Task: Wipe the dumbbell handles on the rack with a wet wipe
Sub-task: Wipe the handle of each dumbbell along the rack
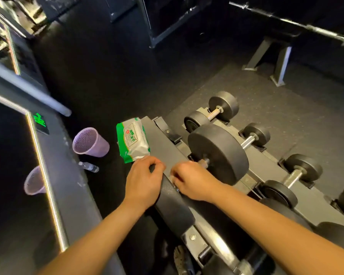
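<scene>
Fingers of the left hand (145,179) curl over the rim of the near weight of a big dumbbell (218,153), which lies across the top of the rack (159,141) in the middle of the head view. The right hand (191,181), just to the right of the left, curls round the handle (205,161) between the two weights. A pale scrap shows under its fingers, too small to tell whether it is a wipe. A green and white pack of wipes (133,141) lies on the far left end of the rack, just beyond the left hand. Smaller dumbbells (254,136) rest on the lower tier to the right. On the floor to the left sit a purple bin (89,142) and, nearer, a water bottle (88,167) on its side, beside a mirror (8,155).
</scene>
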